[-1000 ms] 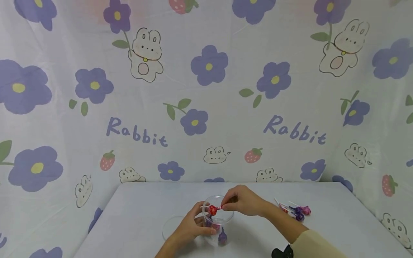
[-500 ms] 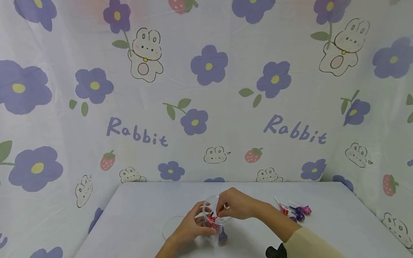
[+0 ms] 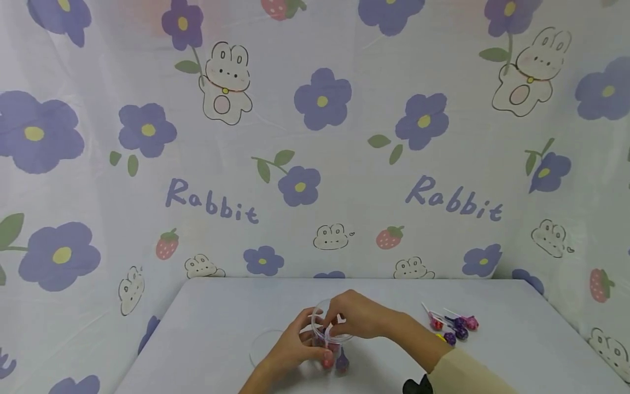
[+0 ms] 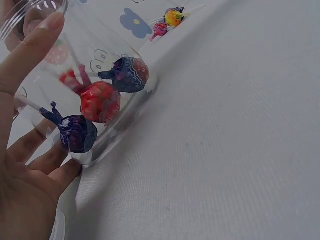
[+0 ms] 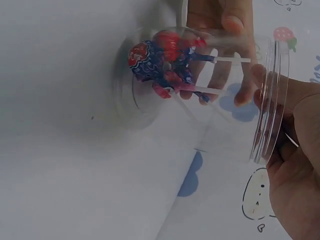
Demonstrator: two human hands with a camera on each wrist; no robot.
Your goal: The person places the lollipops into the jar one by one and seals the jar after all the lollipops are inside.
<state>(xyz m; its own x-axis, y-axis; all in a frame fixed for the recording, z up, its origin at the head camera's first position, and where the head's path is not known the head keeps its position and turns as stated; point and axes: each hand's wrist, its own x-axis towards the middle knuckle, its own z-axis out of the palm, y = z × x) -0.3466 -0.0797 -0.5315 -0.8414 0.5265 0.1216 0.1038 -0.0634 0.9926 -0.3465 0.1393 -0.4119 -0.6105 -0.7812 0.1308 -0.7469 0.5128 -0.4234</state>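
My left hand (image 3: 290,347) curls round a clear plastic jar (image 5: 272,115) standing on the white table, thumb on the near side. Inside at the bottom lie several wrapped lollipops, sticks towards the mouth. Among them are a red lollipop (image 4: 101,102), a dark blue one (image 4: 78,133) and a blue one with a red patch (image 4: 131,75). My right hand (image 3: 361,314) has its fingertips inside the jar's mouth. Whether they still pinch a stick is hidden by the hand and the glare of the plastic.
To the right, beyond my right forearm, lies a loose group of lollipops (image 3: 460,331) in pink, purple, red and yellow wrappers. A clear round lid (image 3: 253,350) lies left of the jar. A patterned cloth (image 3: 344,164) hangs behind the table.
My right hand has moved down and left into the jar's mouth, and the red lollipop it held above has gone down to the jar's bottom. The left hand keeps its grip.
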